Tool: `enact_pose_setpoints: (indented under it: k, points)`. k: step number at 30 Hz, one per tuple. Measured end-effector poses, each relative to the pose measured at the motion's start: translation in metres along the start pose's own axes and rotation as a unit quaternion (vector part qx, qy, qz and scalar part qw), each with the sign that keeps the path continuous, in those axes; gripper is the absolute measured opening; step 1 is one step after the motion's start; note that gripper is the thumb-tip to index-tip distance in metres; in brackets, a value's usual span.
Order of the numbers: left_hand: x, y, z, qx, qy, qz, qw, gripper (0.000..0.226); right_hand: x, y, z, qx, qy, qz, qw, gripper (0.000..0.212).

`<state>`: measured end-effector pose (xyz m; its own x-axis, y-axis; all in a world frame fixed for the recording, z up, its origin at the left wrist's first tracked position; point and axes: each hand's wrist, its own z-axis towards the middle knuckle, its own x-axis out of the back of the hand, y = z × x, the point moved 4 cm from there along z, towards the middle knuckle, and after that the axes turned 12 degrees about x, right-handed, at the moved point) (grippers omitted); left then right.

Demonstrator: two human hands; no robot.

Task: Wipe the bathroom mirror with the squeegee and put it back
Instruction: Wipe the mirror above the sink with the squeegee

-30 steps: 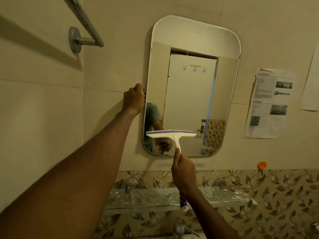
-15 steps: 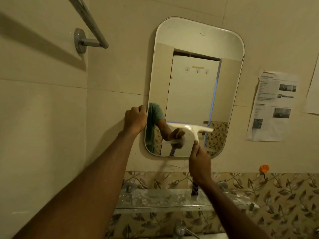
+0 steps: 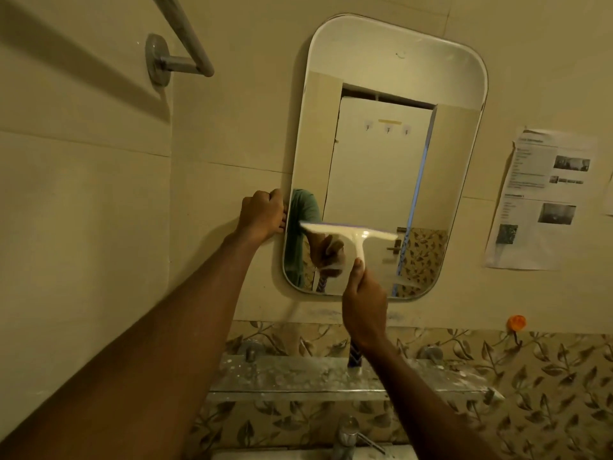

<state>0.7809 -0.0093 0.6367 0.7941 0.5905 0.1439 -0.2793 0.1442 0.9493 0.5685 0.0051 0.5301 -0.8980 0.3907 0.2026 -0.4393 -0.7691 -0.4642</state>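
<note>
Squeegee, white and T-shaped, lies across the mirror; right grip clasps its handle, left grip clutches the mirror's edge

Two bare arms, no sleeves in sight

Both forearms run bare from elbow to wrist, without watch, band or ring on the left hand or the right hand; the reflection shows a green short sleeve.

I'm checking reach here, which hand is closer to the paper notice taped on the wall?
Right. The right hand holds the squeegee at the mirror's lower middle, nearer the paper notice. The left hand grips the mirror's far left edge.
</note>
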Motion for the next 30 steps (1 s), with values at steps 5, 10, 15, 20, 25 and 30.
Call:
enact_pose_setpoints:
  k: [5, 10, 15, 20, 25, 30]
  points:
    - [0.000, 0.001, 0.000, 0.004, -0.007, -0.017, 1.000, 0.043, -0.019, 0.012, -0.067, -0.040, -0.028, -0.016, 0.999, 0.040]
    - [0.002, 0.002, 0.001, 0.005, -0.014, -0.016, 1.000, 0.044, -0.019, 0.001, -0.041, 0.020, -0.015, -0.030, 0.999, 0.035]
    - [0.001, 0.001, 0.003, -0.002, -0.013, -0.007, 1.000, 0.044, -0.022, 0.015, -0.058, 0.034, -0.099, -0.035, 0.994, 0.043]
    - [0.000, -0.003, 0.001, -0.012, -0.013, -0.006, 1.000, 0.045, -0.001, 0.011, -0.054, 0.096, -0.142, -0.069, 0.983, 0.031]
    - [0.001, -0.004, 0.000, -0.022, 0.002, 0.006, 1.000, 0.046, -0.014, -0.005, -0.014, 0.255, -0.306, -0.174, 0.901, 0.024]
    - [0.000, -0.005, -0.003, -0.024, 0.013, 0.002, 1.000, 0.044, -0.031, 0.010, 0.010, 0.289, -0.347, -0.205, 0.868, 0.042]
